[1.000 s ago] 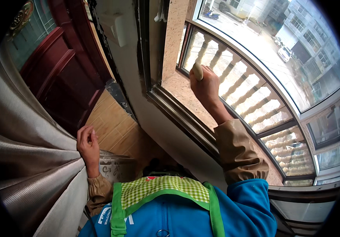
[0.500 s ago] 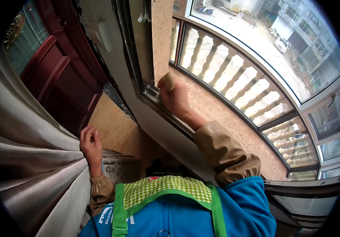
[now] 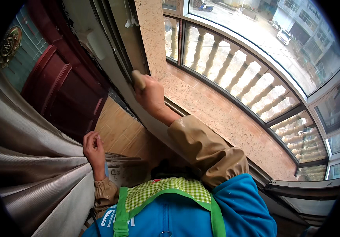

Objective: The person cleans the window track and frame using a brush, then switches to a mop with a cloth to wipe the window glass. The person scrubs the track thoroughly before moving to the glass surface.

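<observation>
Dark-red door [image 3: 61, 89], tan floor [image 3: 118, 128], possibly tiled

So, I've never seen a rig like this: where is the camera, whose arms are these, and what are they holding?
There is no machine here. A person wears a fisheye camera on their head, looking down, so straight edges bend and their own apron shows at the bottom. The right hand grips a pale, rounded object by the window frame; most of it is hidden, so I can't say what it is. The left hand is loosely curled beside the grey curtain, with nothing visible in it. A speckled ledge runs along the window, with balusters beyond, and a dark red door stands at left.
</observation>
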Motion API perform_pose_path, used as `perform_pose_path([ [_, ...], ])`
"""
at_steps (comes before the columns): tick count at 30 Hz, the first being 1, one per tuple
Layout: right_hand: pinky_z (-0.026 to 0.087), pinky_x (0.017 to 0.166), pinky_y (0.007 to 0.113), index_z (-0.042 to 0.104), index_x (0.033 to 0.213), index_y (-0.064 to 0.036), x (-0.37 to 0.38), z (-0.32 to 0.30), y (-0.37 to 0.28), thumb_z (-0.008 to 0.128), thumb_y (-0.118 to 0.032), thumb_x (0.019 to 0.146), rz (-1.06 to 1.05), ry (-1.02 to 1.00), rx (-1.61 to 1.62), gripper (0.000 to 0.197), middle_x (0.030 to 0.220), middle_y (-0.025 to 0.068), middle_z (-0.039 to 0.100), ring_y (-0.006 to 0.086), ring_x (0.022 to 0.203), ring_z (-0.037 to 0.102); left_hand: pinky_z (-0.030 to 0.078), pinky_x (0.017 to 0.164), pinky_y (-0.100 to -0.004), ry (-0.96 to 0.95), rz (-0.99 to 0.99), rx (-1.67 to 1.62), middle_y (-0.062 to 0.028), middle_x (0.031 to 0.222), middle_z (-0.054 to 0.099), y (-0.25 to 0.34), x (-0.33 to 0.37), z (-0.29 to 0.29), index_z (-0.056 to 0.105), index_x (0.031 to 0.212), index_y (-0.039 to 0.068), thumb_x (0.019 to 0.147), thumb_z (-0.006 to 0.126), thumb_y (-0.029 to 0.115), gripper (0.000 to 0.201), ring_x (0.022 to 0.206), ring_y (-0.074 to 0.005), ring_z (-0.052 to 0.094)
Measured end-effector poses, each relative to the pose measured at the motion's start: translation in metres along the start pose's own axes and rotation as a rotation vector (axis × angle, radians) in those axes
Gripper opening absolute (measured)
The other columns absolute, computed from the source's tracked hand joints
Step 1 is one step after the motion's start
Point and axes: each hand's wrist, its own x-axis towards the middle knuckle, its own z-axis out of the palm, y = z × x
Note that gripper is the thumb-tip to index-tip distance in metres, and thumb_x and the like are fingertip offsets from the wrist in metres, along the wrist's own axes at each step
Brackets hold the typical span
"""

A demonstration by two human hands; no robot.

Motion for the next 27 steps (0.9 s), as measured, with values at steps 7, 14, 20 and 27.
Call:
perform_pose_path([
  [7, 0.048, 0.062, 0.048, 0.056, 0.077, -0.0053, 0.029, -0.038, -0.031, 0.06, -0.01, 0.078, 0.144, -0.161, -0.015, 0.007, 0.074, 0.016, 0.061, 0.0368, 0.07, 0.061, 0.054, 0.057, -0.0253, 0.028, 0.01, 0.009, -0.0088, 0.105, 0.057, -0.003, -0.005, -0.005, 0.064, 0.1, -0.001, 0.089, 0.059, -0.002, 0.012, 0.073, -0.0144, 0.06],
  [14, 0.049, 0.062, 0.047, 0.055, 0.08, -0.009, 0.007, -0.014, -0.001, 0.061, -0.01, 0.076, 0.059, -0.122, -0.095, 0.007, 0.071, 0.0126, 0.059, 0.0365, 0.071, 0.06, 0.056, 0.058, -0.0253, 0.049, -0.04, -0.031, -0.0089, 0.107, 0.057, -0.007, -0.005, -0.007, 0.064, 0.1, -0.001, 0.09, 0.059, -0.001, 0.011, 0.077, -0.0155, 0.061],
  [20, 0.049, 0.063, 0.046, 0.054, 0.08, -0.007, 0.012, -0.005, 0.001, 0.061, -0.01, 0.076, 0.045, 0.131, 0.024, 0.009, 0.072, 0.0134, 0.061, 0.0362, 0.073, 0.062, 0.056, 0.058, -0.0246, 0.024, -0.017, -0.008, -0.0087, 0.107, 0.057, -0.006, -0.001, -0.002, 0.064, 0.1, -0.001, 0.09, 0.058, -0.002, 0.012, 0.076, -0.0153, 0.061],
  [27, 0.049, 0.061, 0.048, 0.059, 0.079, -0.0075, 0.017, -0.022, -0.019, 0.058, -0.011, 0.079, 0.15, -0.086, 0.02, 0.003, 0.073, 0.0164, 0.063, 0.0379, 0.07, 0.063, 0.055, 0.057, -0.0248, 0.033, -0.005, 0.011, -0.0086, 0.104, 0.058, -0.007, 0.002, -0.001, 0.064, 0.099, 0.0, 0.089, 0.059, -0.002, 0.011, 0.074, -0.0152, 0.061],
])
